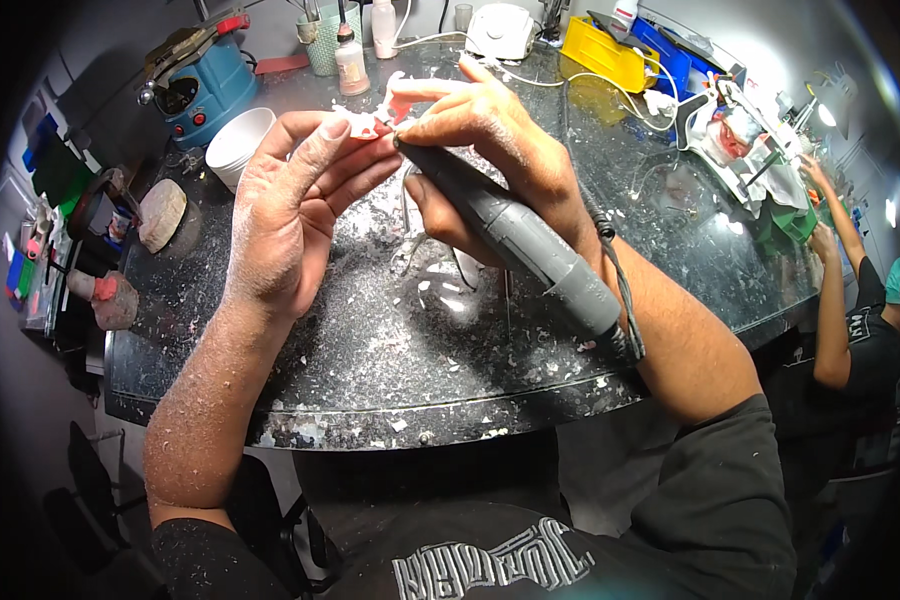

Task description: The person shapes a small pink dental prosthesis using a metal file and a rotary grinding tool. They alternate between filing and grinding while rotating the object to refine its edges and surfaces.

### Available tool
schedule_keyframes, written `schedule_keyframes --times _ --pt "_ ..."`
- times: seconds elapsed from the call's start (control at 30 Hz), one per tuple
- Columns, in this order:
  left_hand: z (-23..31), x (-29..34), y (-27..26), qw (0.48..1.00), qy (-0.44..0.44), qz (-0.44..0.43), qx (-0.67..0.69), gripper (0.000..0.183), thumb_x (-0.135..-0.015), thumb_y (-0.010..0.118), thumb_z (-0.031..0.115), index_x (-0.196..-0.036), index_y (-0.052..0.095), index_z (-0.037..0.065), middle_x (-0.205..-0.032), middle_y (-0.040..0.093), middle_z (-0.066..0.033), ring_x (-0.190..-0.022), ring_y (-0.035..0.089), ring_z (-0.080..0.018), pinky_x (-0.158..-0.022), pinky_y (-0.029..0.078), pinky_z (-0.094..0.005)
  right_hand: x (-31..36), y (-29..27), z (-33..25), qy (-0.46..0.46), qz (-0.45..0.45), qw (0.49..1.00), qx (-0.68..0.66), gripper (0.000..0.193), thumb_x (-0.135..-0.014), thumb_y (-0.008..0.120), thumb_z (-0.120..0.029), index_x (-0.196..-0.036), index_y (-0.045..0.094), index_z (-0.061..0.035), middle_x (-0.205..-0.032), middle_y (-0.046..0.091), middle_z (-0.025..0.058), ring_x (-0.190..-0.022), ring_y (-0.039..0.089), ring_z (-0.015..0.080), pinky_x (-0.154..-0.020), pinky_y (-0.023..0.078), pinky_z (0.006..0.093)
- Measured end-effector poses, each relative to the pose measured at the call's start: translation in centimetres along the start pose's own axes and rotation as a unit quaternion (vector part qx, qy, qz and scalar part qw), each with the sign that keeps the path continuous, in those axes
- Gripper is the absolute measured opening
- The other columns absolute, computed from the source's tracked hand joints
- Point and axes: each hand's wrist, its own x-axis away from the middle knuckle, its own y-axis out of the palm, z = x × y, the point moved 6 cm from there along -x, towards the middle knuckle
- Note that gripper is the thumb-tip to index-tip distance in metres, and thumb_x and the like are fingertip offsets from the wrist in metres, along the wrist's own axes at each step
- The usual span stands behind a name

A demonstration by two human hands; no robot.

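Clasping one dark, tapered, hard-cased handpiece in the right hand. Pinching one small, irregular, pink-and-white piece in the dust-coated left hand, close at the handpiece's tip, above one chip-strewn black bench. Beyond, facing one round white tub, one boxy blue machine, one slim bottle, one yellow bin.

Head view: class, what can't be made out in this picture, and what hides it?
All in the head view:
1. Part of the small, irregular pink-and-white piece: covered by the left hand's fingers.
2. Exact contact at the tip of the tapered dark grey handheld tool: too small.
3. The right hand's palm: hidden behind that tool.
4. The head of the black-shirted co-worker: cut off at the right rim.
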Motion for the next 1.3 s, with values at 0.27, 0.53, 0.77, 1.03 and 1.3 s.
schedule_keyframes --times 0.27,0.53,0.77,1.03,1.3 --pt "-0.8 0.1 -0.7 0.996 -0.041 0.002 0.081 0.023 -0.11 0.062 0.02 -0.122 0.063 0.001 -0.121 0.073 -0.0189 -0.12 0.072 -0.0305 -0.11 0.059 -0.0477 -0.1 0.1 -0.2 -0.007 0.007 1.0 0.002 0.044 -0.076 0.087 -0.008 -0.115 0.068 -0.0136 -0.12 0.073 0.0116 -0.128 0.068 0.0315 -0.118 0.039 0.066" --pt "-1.0 0.0 -0.9 0.995 -0.051 0.016 0.083 0.025 -0.11 0.063 0.022 -0.123 0.063 0.001 -0.12 0.073 -0.0185 -0.12 0.072 -0.0306 -0.109 0.059 -0.0478 0.1 0.2 0.1 -0.018 -0.004 1.0 0.008 0.047 -0.075 0.088 -0.009 -0.117 0.068 -0.013 -0.121 0.073 0.0113 -0.13 0.067 0.0313 -0.119 0.039 0.0657" --pt "-1.0 0.1 -1.1 0.995 -0.059 0.027 0.08 0.024 -0.109 0.064 0.022 -0.123 0.063 0.002 -0.118 0.073 -0.0173 -0.118 0.072 -0.0294 -0.109 0.059 -0.0478 -0.3 0.1 -0.7 -0.032 0.007 0.999 0.013 0.046 -0.075 0.081 0.004 -0.117 0.07 -0.0102 -0.109 0.074 0.007 -0.123 0.073 0.0323 -0.118 0.042 0.0615" --pt "-1.0 0.2 -0.8 0.994 -0.06 0.009 0.09 0.024 -0.109 0.065 0.022 -0.123 0.065 0.004 -0.117 0.074 -0.0151 -0.116 0.073 -0.0274 -0.108 0.059 -0.0457 -0.3 0.2 -0.7 -0.03 -0.001 0.999 0.017 0.047 -0.075 0.082 0.002 -0.118 0.07 -0.0109 -0.112 0.074 0.0071 -0.126 0.071 0.0329 -0.117 0.043 0.0613" --pt "-1.1 0.3 -1.0 0.994 -0.061 0.016 0.084 0.023 -0.108 0.066 0.022 -0.122 0.065 0.004 -0.117 0.074 -0.0145 -0.115 0.073 -0.0262 -0.108 0.06 -0.0454 -0.2 0.3 -0.4 -0.019 -0.011 1.0 0.001 0.044 -0.077 0.087 -0.01 -0.117 0.069 -0.0125 -0.12 0.073 0.0101 -0.131 0.066 0.0321 -0.117 0.042 0.0638"
